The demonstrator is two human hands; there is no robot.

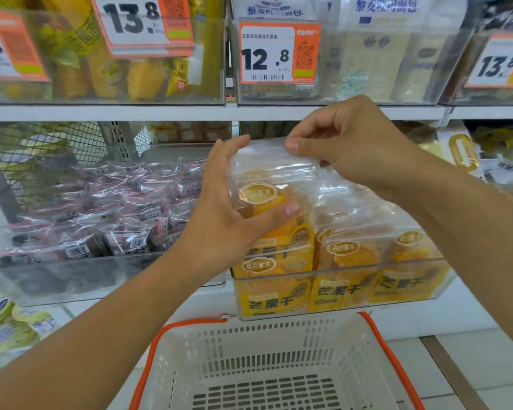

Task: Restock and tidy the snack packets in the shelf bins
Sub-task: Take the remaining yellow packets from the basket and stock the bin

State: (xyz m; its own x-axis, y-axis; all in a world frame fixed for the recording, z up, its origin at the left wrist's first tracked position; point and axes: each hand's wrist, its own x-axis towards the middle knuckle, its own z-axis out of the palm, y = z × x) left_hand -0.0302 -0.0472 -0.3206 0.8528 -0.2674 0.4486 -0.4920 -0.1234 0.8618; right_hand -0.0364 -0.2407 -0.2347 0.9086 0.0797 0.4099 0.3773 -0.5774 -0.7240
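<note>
Left hand [234, 214] gripping mango packet [267, 184], right hand [347, 146] pinching its top, clear shelf bin [338, 279], white basket [267, 365] below.

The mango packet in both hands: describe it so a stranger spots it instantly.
Find the clear bin of yellow packets above the white basket. The mango packet is the only one raised above its neighbours, left hand gripping its side, right hand pinching its top.

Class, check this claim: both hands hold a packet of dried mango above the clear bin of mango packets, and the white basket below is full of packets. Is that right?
Not quite. The head view shows the white basket holds no packets. The rest stands: the left hand and right hand hold a mango packet above the clear bin of mango packets.
</note>
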